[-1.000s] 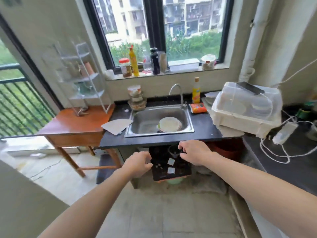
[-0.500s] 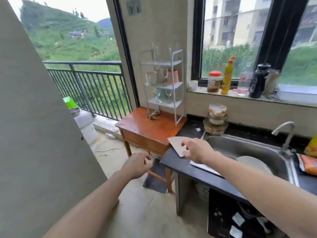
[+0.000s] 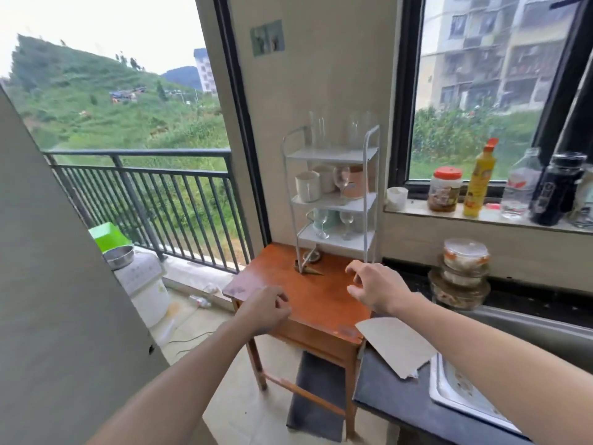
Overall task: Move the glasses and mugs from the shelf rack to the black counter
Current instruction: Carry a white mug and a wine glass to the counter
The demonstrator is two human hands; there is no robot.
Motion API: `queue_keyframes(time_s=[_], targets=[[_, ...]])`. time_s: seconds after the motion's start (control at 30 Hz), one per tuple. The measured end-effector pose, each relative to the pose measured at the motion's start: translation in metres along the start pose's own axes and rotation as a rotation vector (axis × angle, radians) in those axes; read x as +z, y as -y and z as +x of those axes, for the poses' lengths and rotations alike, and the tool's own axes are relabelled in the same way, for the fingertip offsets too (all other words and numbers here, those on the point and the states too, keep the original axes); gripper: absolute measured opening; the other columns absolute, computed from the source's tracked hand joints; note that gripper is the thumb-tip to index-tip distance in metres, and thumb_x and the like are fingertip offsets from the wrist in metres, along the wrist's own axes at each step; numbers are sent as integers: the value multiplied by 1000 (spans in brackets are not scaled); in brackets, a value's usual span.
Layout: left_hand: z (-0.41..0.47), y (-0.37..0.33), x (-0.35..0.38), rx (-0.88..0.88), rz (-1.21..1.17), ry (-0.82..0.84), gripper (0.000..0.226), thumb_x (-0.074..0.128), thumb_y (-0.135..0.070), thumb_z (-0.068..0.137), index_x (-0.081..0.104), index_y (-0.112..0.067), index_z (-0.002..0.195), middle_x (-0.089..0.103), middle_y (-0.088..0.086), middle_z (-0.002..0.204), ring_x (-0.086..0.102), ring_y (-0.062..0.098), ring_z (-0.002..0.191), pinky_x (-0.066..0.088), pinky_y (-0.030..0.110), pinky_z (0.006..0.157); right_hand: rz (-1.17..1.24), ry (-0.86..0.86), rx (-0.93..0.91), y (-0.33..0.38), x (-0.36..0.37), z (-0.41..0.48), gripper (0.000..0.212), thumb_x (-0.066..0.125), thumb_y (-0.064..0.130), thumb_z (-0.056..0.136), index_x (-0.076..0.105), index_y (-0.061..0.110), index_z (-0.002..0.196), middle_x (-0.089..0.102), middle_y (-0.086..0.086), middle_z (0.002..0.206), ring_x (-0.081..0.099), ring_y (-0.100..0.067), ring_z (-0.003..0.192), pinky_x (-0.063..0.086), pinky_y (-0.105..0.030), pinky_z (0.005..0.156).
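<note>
Now swung left from sink to rack (image 3: pixel 333 187), closer in. Both hands, left (image 3: pixel 266 311) and right (image 3: pixel 373 289), loosely open, empty. Glasses (image 3: pixel 341 179) and mugs (image 3: pixel 307 186) still shelved; counter (image 3: pixel 394 399) bare.

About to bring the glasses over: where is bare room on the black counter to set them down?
The black counter is bare in front, between the paper sheet and its near edge, left of the sink rim. The back strip beside the stacked containers is crowded.
</note>
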State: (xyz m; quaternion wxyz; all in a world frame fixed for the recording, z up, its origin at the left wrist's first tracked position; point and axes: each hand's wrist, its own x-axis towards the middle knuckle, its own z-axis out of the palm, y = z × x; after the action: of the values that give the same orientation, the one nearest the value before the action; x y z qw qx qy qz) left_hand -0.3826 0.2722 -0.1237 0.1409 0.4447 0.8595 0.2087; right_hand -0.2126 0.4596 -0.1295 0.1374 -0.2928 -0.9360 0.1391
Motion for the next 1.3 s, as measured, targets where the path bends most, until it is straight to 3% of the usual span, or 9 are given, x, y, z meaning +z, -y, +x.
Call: queue_keyframes(time_s=[0.2,0.4,0.53,0.77,0.97,1.03,1.13,1.2,1.3], targets=[[93,3,-16,94,-32,5,24,63,-34,85,65,-23,106,67,-7,87,56,4,72,36,13,53,56,-73,93,-12,-11,78,45,61,31,89,53,20,132,69,3,100,64,-23,94,50,-36,81],[194,-3,-20,86,-172,-28,22,67,-29,84,70,-15,100,68,3,84,65,21,81,52,32,68,205,-223,174,-35,-1,175,50,64,30,88,50,16,134,66,-2,112,63,-22,97,47,-33,81],[261,-7,-31,69,-260,-81,12,70,-26,82,70,-15,87,65,-2,72,64,19,71,49,27,60,332,-287,256,-48,6,233,58,64,34,88,43,16,139,61,-6,126,60,-24,106,48,-39,90],[355,-13,-38,-9,-503,-177,16,65,-24,85,68,-13,97,61,-2,76,56,17,71,44,28,65,553,-398,438,-67,17,312,66,68,37,86,35,20,142,54,-7,134,56,-27,115,47,-42,95],[423,-15,-31,12,-628,-168,27,66,-37,85,62,-17,102,64,-6,87,60,10,79,43,24,65,753,-490,507,-76,22,364,64,77,40,78,41,33,131,64,-4,117,65,-25,98,55,-42,81],[438,-14,-26,12,-702,-135,25,67,-36,84,64,-15,97,66,-2,89,61,10,78,43,22,63,807,-540,460,-75,25,374,59,80,35,76,44,45,122,57,-3,127,65,-27,102,57,-49,83],[452,-15,-24,30,-804,-94,12,65,-27,84,66,-15,79,64,0,77,58,15,72,41,25,61,814,-607,463,-73,26,390,50,78,36,78,44,47,114,51,-1,133,57,-27,116,54,-53,90],[457,-14,-23,50,-849,-59,18,61,-21,84,59,-13,67,54,-2,63,49,14,63,37,26,57,810,-644,488,-74,29,399,43,77,37,78,50,39,112,54,-3,126,58,-28,113,54,-53,89],[462,-14,-22,67,-885,-17,23,56,-17,86,55,-9,65,47,-3,59,42,11,57,33,24,54,817,-664,514,-72,36,403,54,77,38,78,50,28,124,59,-2,120,61,-29,108,54,-55,88]])
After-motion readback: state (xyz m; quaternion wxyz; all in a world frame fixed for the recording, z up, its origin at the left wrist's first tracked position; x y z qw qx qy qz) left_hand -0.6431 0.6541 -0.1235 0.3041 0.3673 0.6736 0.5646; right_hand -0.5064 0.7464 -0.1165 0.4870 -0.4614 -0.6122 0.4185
